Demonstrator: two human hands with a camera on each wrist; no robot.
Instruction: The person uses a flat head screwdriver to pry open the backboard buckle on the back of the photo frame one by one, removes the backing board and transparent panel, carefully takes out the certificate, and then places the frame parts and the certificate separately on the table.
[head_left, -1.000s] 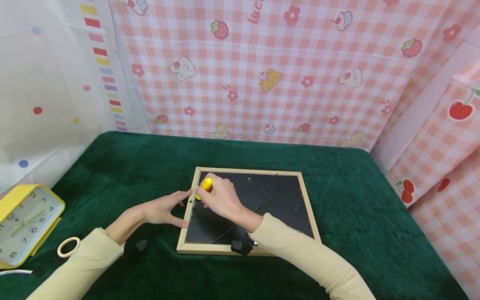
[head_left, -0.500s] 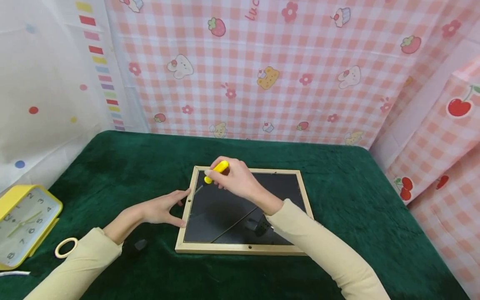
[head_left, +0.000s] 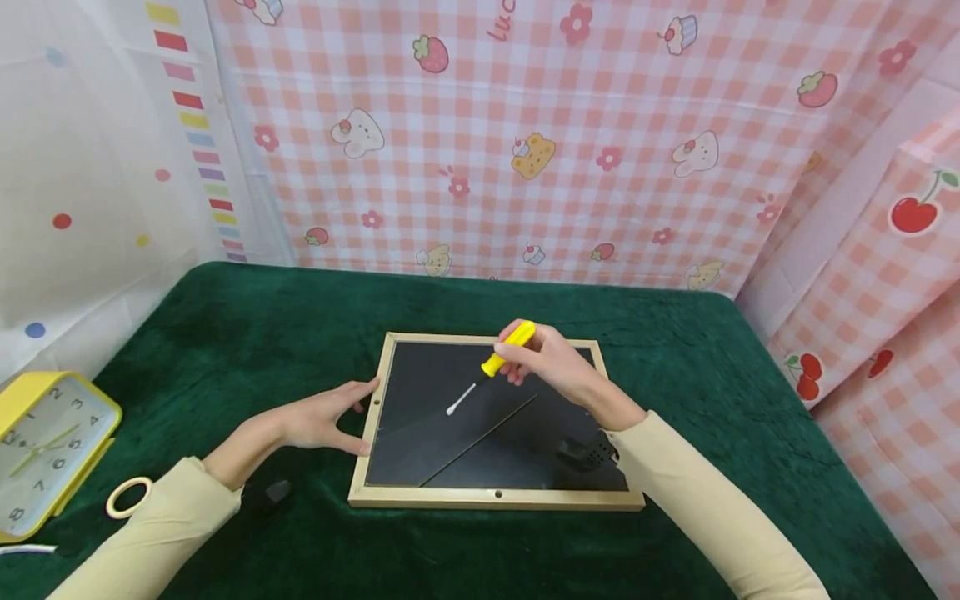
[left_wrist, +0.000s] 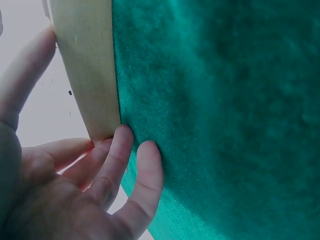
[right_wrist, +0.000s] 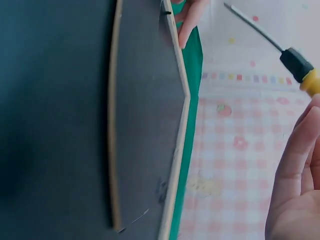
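A picture frame [head_left: 427, 497] with a pale wooden border and a black back panel [head_left: 435, 375] lies on the green cloth. A thin stand flap edge [head_left: 480, 439] runs diagonally across the panel. My left hand [head_left: 318, 419] touches the frame's left rail, thumb and fingers spread apart; in the left wrist view the fingertips rest against the wood [left_wrist: 85, 65]. My right hand [head_left: 555, 362] holds a screwdriver by its yellow handle [head_left: 510, 348], above the panel. Its metal shaft [right_wrist: 255, 27] slants down-left, apart from the frame. Part of the handle is hidden by fingers.
A yellow clock [head_left: 56, 458] stands at the left table edge. Near it lie a cream ring [head_left: 129, 498], a white strip [head_left: 28, 549] and a small dark object [head_left: 277, 492]. A pink checked curtain [head_left: 480, 125] hangs behind the table.
My right hand has lifted the screwdriver off the frame's left rail and carried it rightward over the panel. My left hand stays on the rail.
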